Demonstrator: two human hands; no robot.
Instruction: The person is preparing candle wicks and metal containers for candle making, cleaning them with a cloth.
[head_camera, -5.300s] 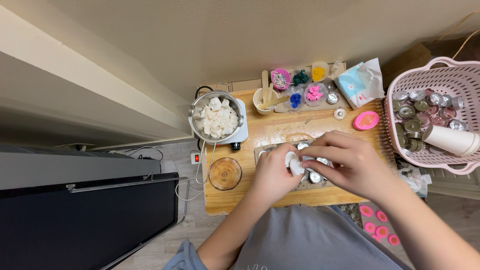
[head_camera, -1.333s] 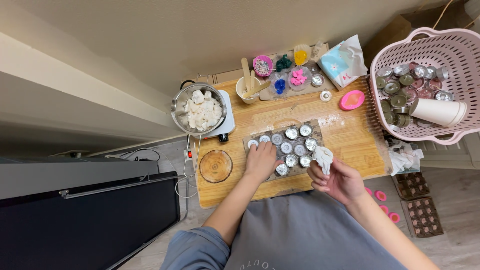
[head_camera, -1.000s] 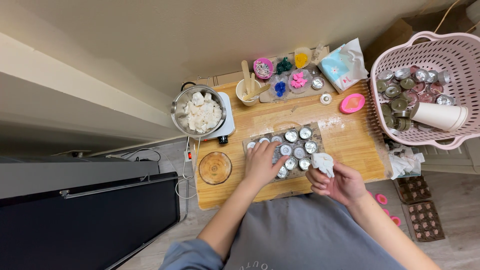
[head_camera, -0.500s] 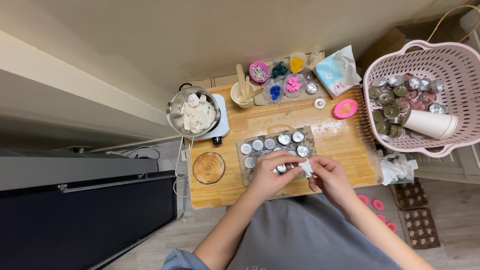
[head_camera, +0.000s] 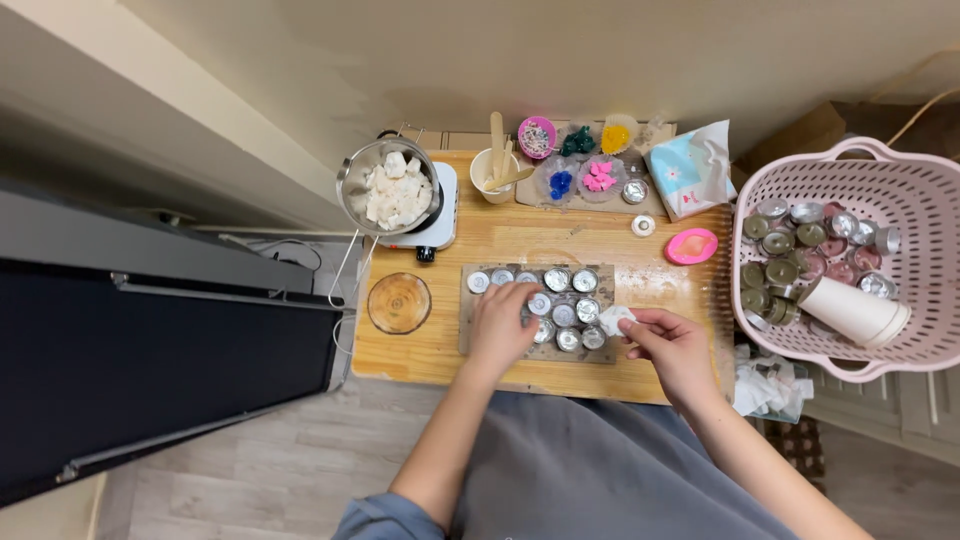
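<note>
While the left hand (head_camera: 500, 322) is lying flat and open on the small metal cups (head_camera: 560, 300) near the desk's (head_camera: 440, 345) front edge, the right hand (head_camera: 672, 345) is pinching a white wad of tissue (head_camera: 614, 320) just beside them. The cups are probably light, thin-walled and easily dented; gripping each by its rim seems best. The tissue is soft and crushable.

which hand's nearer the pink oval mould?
Right. The right hand, pinching a white tissue, sits just below-left of the pink oval mould; the left hand rests on the metal cups, farther left.
</note>
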